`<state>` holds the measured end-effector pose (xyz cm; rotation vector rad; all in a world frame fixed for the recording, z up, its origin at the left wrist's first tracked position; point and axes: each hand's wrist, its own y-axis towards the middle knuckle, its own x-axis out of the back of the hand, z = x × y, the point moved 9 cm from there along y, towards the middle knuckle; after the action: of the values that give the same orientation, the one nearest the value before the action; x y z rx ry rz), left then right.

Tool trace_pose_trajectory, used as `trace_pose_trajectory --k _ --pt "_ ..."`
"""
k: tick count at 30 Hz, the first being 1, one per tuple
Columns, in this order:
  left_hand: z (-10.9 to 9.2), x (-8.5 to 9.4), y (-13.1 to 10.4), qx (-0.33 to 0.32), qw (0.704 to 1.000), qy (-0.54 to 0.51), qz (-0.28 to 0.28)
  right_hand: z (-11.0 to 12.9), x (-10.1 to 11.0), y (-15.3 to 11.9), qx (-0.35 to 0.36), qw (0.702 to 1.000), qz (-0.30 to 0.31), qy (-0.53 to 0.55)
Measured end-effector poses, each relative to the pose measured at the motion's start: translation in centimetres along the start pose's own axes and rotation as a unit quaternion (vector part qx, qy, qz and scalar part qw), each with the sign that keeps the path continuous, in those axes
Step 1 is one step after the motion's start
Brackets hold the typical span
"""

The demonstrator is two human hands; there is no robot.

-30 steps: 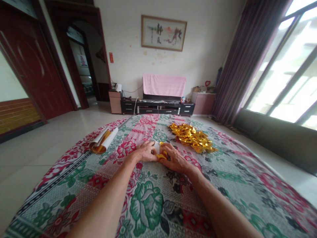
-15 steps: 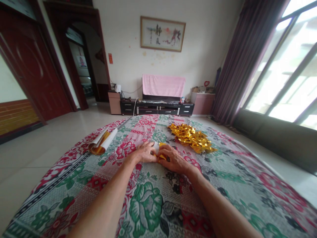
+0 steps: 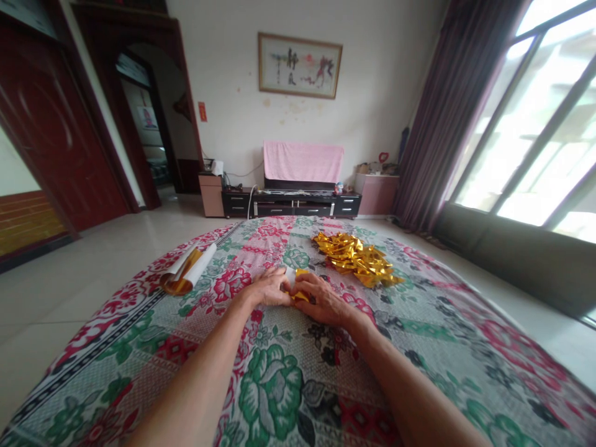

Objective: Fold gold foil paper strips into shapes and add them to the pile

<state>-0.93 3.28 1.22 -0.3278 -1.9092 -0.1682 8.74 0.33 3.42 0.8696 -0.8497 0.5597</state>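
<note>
Both hands meet over the middle of a flowered cloth (image 3: 274,385). My left hand (image 3: 271,287) has its fingers closed on the left side of a small gold and white paper (image 3: 302,272). From the right, my right hand (image 3: 323,299) grips the same paper, its fingers curled over it. Much of the paper is hidden under the fingers. Beyond my right hand lies a heap of shiny gold folded pieces (image 3: 356,257). A loosely rolled sheet (image 3: 189,270), white outside and gold inside, rests at the left of the cloth.
Past the cloth's far edge stands a low black cabinet (image 3: 305,205) with a pink cloth (image 3: 303,161) above it. A dark red door (image 3: 60,124) is at the left. Purple curtains (image 3: 433,118) and a large window are at the right.
The whole view has shifted slightly. My fingers have moved a little on the gold paper, and both hands remain together around it. The heap and the roll lie as before.
</note>
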Motion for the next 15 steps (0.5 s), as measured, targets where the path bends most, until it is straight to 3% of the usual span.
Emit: trace_pose_trajectory --k 15 --pt "-0.15 0.25 0.06 0.007 1.000 -0.007 0.013 0.40 0.01 -0.05 0.019 0.999 0.006 -0.029"
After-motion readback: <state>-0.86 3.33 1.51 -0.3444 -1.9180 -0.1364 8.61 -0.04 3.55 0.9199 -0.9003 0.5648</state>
